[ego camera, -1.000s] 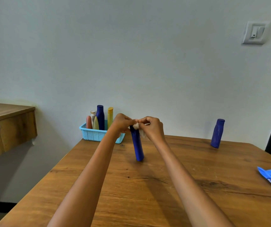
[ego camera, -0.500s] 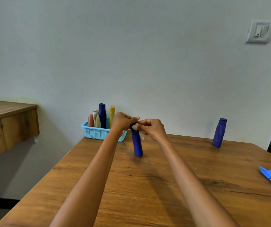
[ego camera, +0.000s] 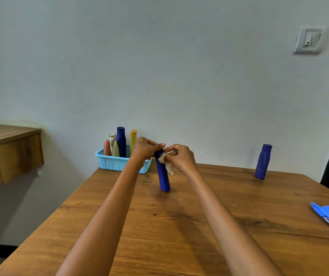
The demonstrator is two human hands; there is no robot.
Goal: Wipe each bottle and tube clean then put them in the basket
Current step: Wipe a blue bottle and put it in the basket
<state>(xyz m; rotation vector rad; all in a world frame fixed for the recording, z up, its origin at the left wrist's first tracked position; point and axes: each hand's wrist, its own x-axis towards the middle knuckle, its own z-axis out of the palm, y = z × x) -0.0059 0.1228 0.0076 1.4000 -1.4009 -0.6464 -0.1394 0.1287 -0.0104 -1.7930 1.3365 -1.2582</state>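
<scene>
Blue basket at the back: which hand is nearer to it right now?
Left. The left hand grips the top of the blue bottle just in front of the basket; the right hand, holding the wipe, is farther right.

Both bare arms are stretched out forward, close together. The left hand (ego camera: 144, 149) is curled round the top of something, thumb pointed right. The right hand (ego camera: 180, 157) is bent, with something pinched in its fingertips.
</scene>
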